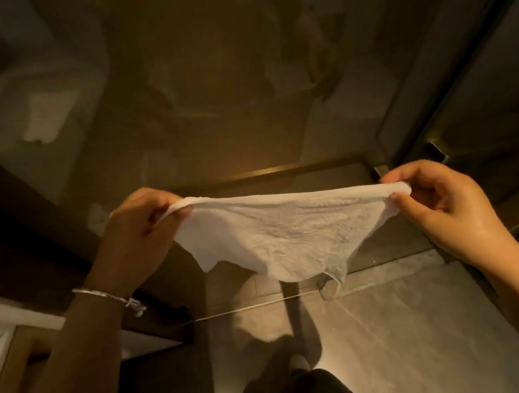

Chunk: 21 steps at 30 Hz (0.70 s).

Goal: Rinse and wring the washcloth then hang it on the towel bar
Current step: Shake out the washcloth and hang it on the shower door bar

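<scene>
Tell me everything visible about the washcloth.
The washcloth is white, with a crinkled terry-like texture. It is spread open in the air, its top edge pulled nearly straight. The left hand pinches one upper corner and the right hand the other. The body sags below, ending in an uneven, ragged-looking lower edge with a small loop dangling at its lower right. Only the fingers touch it.

Both forearms cut off by bottom edge. Washcloth (pixel 288 234) corners hidden inside pinching fingers. Reflections in glass wall (pixel 214 77) too blurred to identify. Dim room; towel bar not discernible.
</scene>
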Each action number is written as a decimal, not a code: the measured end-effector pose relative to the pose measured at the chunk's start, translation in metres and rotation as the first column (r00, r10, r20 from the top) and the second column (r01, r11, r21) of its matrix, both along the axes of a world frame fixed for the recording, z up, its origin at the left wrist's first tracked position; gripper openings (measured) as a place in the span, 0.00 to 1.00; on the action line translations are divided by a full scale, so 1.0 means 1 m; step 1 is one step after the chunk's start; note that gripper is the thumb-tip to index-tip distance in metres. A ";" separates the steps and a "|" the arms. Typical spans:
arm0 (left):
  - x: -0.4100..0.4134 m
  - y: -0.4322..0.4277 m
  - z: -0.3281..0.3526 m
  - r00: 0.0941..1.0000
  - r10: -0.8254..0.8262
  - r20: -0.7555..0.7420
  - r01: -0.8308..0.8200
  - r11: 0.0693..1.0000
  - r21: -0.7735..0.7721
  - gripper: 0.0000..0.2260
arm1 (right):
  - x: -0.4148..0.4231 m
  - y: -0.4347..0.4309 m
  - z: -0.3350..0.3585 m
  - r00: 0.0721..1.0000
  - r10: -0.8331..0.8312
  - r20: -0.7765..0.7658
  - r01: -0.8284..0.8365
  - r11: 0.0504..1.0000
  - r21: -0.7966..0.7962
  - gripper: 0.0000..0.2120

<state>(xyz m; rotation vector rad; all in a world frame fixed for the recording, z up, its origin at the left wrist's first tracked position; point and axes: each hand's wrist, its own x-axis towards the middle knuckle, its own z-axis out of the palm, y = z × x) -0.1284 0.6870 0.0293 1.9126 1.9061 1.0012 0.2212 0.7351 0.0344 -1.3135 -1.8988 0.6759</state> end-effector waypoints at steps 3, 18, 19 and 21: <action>0.010 0.010 -0.011 0.955 0.240 -0.172 -0.246 0.969 -0.018 0.13 | 0.000 0.027 -0.005 1.000 -0.016 0.011 0.016 1.000 -0.005 0.07; 0.036 0.052 -0.071 0.888 0.394 0.238 -0.379 0.919 -0.108 0.10 | -0.027 0.101 -0.065 0.965 -0.247 0.091 0.260 0.945 -0.200 0.03; 0.036 0.052 -0.073 0.908 0.371 0.193 -0.359 0.928 -0.096 0.11 | -0.028 0.100 -0.068 0.960 -0.272 0.066 0.280 0.936 -0.212 0.03; 0.038 0.054 -0.076 0.936 0.334 0.112 -0.325 0.941 -0.096 0.12 | -0.029 0.096 -0.072 0.958 -0.273 0.087 0.285 0.940 -0.187 0.07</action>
